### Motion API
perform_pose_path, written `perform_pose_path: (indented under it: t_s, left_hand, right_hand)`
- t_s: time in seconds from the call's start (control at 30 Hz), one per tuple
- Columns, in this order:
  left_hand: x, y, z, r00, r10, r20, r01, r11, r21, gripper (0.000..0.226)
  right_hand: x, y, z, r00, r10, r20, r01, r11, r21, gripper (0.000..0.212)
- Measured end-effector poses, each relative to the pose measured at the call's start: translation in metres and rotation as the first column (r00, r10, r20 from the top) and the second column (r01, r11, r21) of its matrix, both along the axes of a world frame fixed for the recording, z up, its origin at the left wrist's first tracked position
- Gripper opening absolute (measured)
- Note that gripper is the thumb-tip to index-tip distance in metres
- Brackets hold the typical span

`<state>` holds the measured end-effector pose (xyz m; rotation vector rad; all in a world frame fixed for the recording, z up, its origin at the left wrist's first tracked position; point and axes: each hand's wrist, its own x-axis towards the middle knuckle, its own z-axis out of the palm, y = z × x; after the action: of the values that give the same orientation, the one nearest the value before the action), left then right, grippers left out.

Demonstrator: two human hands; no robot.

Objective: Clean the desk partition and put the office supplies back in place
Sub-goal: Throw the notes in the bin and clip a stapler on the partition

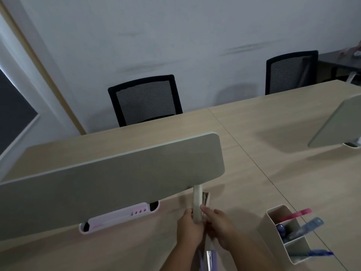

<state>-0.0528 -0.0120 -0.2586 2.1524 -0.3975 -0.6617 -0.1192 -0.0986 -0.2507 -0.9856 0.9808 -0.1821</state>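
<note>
The partition (109, 182) stood upright along the desk (263, 153), its grey face toward the camera. Below its right end, a pale curved bracket (197, 204) ran down from the partition's lower edge toward the person. Both hands met at the near end of that bracket: the left hand (189, 229) curled its fingers round the bracket's left side, and the right hand (218, 227) gripped it from the right, thumb up against it. The bracket thus lay between the two palms, with the partition just beyond and above the fingers. A purple and silver thing (209, 261) showed beneath the hands, too hidden to name.

Under the partition's lower edge, left of the hands, sat a pink tray (119, 218). Right of the partition, on the desk, a cream organiser (271, 229) held a pink pen (297, 214) and blue pens (306, 227). Beyond the partition stood a black mesh chair (145, 99); a second partition (338, 124) stood far to its right.
</note>
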Motion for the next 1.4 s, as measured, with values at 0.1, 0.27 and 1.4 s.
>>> perform_pose_path:
  t_s: [0.1, 0.27, 1.4]
  left_hand:
    - [-0.009, 0.013, 0.000, 0.994, -0.094, 0.056, 0.098, 0.992, -0.083, 0.034]
    - [-0.011, 0.027, 0.003, 0.927, -0.294, 0.234, 0.308, 0.951, -0.024, 0.062]
    - [-0.027, 0.029, 0.041, 0.894, -0.201, -0.400, 0.103, 0.962, -0.252, 0.024]
  right_hand:
    - [0.003, -0.001, 0.009, 0.999, -0.018, 0.039, 0.015, 0.997, 0.071, 0.040]
    - [-0.001, -0.007, 0.013, 0.982, -0.159, 0.102, 0.153, 0.986, 0.068, 0.039]
    - [-0.018, 0.010, 0.029, 0.992, -0.108, 0.063, 0.111, 0.993, -0.047, 0.039]
